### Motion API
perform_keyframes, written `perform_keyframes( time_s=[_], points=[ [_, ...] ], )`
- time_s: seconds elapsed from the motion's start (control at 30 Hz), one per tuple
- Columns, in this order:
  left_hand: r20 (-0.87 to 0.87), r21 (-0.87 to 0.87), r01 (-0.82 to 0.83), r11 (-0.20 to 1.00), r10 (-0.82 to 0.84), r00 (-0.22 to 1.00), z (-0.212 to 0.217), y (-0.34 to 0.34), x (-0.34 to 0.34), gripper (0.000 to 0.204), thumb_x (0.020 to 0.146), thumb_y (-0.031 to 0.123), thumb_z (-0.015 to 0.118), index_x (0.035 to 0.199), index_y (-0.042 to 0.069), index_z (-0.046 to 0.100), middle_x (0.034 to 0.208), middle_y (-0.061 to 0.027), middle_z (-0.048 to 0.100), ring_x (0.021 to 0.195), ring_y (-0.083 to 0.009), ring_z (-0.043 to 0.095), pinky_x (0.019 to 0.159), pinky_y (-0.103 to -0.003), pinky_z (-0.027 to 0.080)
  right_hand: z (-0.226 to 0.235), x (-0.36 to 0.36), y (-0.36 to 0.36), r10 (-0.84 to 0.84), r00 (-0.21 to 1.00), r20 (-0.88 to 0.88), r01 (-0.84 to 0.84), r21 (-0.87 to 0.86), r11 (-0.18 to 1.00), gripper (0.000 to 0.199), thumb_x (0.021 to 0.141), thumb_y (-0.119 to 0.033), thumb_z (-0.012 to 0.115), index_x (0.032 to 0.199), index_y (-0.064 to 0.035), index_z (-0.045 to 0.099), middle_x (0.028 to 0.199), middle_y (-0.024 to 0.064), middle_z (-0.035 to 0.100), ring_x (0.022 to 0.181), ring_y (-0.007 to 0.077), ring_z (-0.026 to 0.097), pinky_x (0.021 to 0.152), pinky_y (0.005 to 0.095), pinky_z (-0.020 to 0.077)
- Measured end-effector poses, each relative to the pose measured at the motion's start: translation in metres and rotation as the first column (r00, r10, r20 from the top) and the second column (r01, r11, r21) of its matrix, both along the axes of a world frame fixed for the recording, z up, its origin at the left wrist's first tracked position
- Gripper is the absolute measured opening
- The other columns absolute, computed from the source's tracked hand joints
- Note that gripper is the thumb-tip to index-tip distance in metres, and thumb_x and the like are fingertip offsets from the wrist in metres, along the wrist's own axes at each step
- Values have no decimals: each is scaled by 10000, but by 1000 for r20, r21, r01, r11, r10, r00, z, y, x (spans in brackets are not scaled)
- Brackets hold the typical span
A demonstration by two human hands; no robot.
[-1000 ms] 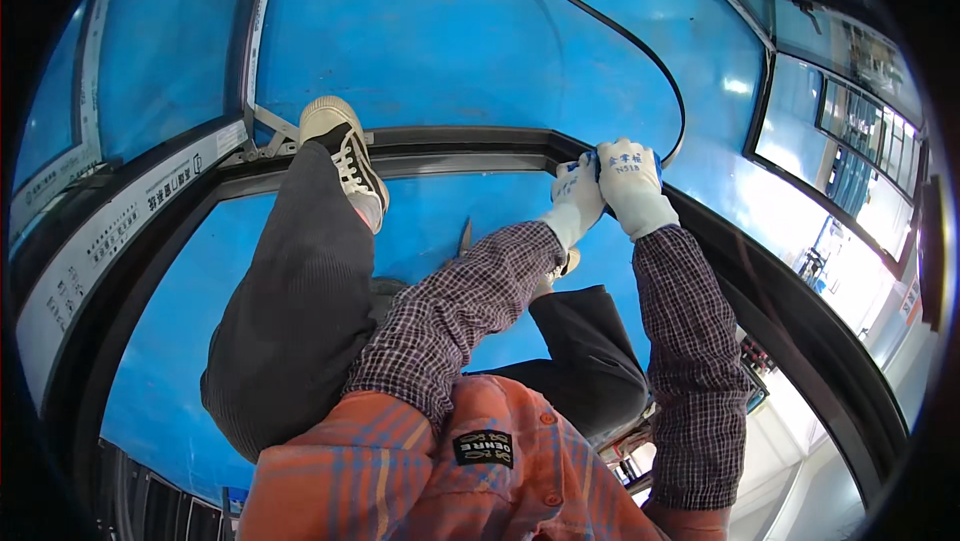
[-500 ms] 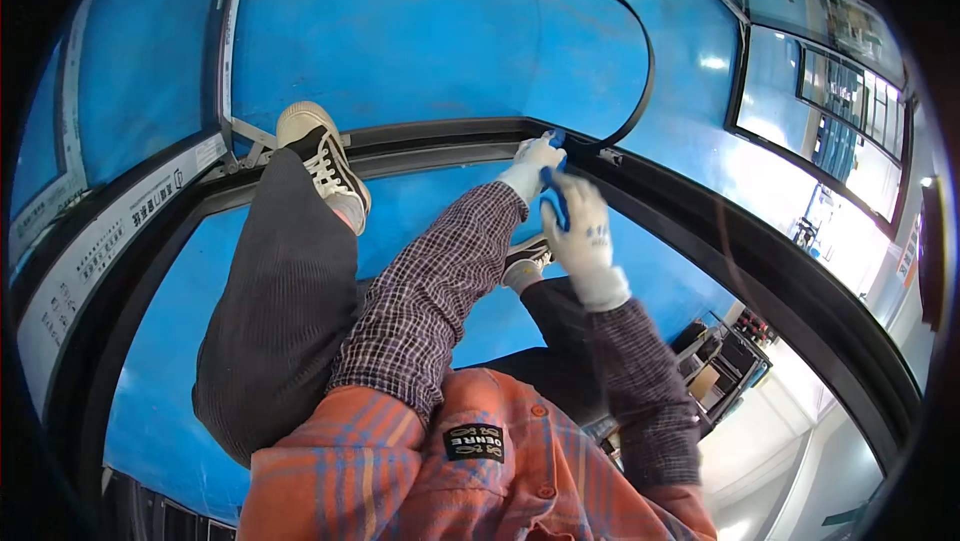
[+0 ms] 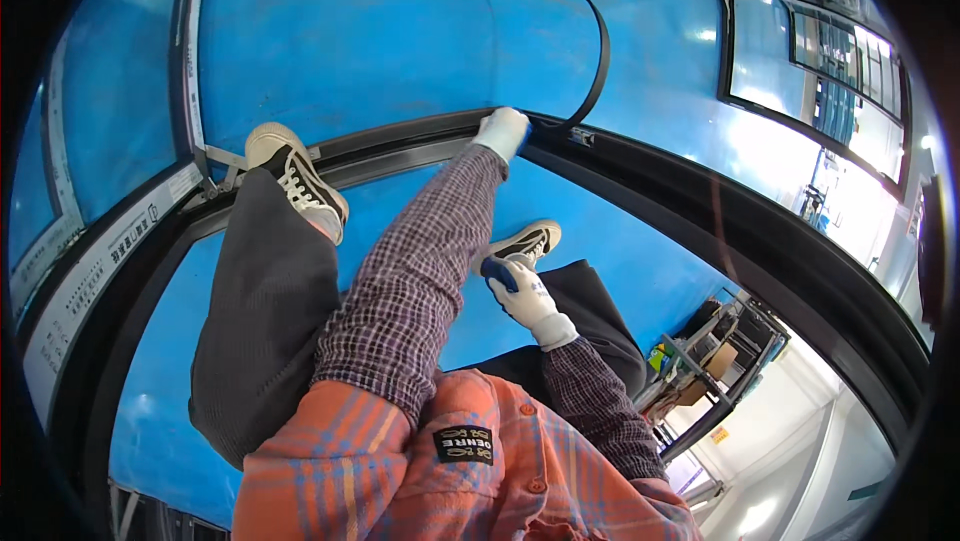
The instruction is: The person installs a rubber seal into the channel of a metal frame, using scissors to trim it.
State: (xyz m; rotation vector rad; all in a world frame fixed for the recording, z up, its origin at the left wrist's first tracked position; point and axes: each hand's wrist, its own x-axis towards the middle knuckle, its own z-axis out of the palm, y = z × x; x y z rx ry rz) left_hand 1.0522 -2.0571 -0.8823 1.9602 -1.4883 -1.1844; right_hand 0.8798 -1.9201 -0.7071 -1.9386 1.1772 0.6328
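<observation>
My left hand (image 3: 503, 131), in a white glove with a blue palm, rests on the far inner corner of a large black window frame (image 3: 680, 191). Its fingers are curled round and mostly hidden; I cannot make out what they grip. Close beside it, a black flexible strip (image 3: 603, 51) meets the corner and loops up and away over the blue surface. My right hand (image 3: 525, 296), gloved alike, hangs closed above the inside of the frame, near my right shoe (image 3: 537, 239). Whether anything is in its fingers is hidden.
My left shoe (image 3: 285, 166) is by the frame's far bar. A pale-filmed bar (image 3: 100, 261) lies at the left, with metal brackets (image 3: 222, 169) at its joint. Other framed panes (image 3: 815, 101) are at the upper right. A cart with boxes (image 3: 720, 366) stands at the lower right.
My right hand has drawn back from the corner toward my body and right shoe. My left hand stays at the corner. The whole view has shifted slightly.
</observation>
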Motion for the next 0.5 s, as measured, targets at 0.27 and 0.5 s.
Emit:
perform_keyframes(
  time_s=[0.27,0.5],
  points=[
    [-445,173,-182,968,242,862,-10,20,18,148,851,116,534,920,31,634,980,-153,649,827,-276,616,712,-357,501,-24,-8,-1,-62,998,30,60,48,997,426,829,-240,583,1222,-85,527,1119,150,610,997,320,585,865,359,459],
    [-649,576,-530,622,742,166,-19,59,50,185,869,146,552,1022,65,615,996,-116,651,810,-217,610,692,-297,494,-116,-5,46,-222,918,-330,327,309,893,636,833,-270,582,1376,-50,336,1132,196,595,990,320,592,843,365,472]
  ],
)
